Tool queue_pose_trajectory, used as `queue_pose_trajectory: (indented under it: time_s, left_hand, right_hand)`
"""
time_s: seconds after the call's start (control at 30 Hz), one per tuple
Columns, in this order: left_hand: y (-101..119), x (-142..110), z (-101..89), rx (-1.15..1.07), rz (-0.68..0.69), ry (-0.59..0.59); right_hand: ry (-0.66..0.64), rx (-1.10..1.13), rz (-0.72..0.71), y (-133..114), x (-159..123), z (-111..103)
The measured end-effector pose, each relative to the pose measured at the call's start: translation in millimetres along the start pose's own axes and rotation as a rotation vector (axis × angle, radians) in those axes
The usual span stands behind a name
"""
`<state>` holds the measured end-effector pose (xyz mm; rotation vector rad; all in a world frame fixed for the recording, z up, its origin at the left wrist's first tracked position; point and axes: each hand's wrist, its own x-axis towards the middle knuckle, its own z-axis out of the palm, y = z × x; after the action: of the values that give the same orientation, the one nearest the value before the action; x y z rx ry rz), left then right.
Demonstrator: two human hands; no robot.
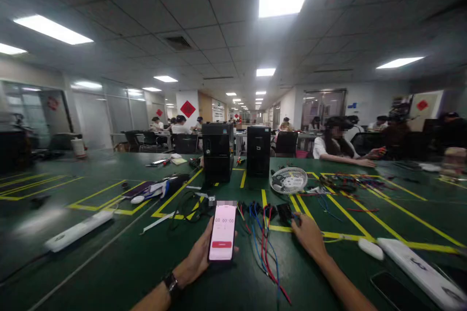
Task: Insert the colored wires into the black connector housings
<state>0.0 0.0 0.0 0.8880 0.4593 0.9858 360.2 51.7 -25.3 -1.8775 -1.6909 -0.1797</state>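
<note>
Phone [223, 231] in left hand [199, 256]: pale pink screen, red button [221, 244]. Wires [262, 248] between hands: red, blue. Basket [297, 181] beyond right hand [309, 235]: white. Table [138, 272] beneath: green, yellow-lined.

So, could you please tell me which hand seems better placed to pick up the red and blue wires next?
Probably the right hand: it is close beside those wires, while the left hand is occupied holding the phone.

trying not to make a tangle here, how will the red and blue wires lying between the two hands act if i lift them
The red and blue wires are probably floppy, since they lie in loose curves. They look thin, so likely light. Strands cross, so lifting one may drag others.
</note>
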Motion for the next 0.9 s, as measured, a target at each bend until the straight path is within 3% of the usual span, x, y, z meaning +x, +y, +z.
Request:
queue_pose_trajectory:
  time_s: [0.33, 0.7, 0.9]
  left_hand:
    - [12.8, -11.5, 20.3, 0.026, -0.041, 0.019]
    - [14.6, -8.4, 19.8, 0.045, -0.061, 0.082]
    - [11.7, -5.0, 10.2, 0.067, -0.037, 0.028]
  right_hand:
    - [-0.009, -0.004, 0.015, -5.7, -3.1, -12.4]
    - [0.001, -0.027, 0.01, -6.1, 1.6, -5.3]
    - [0.005, -0.007, 0.011, -8.9, 2.3, -5.3]
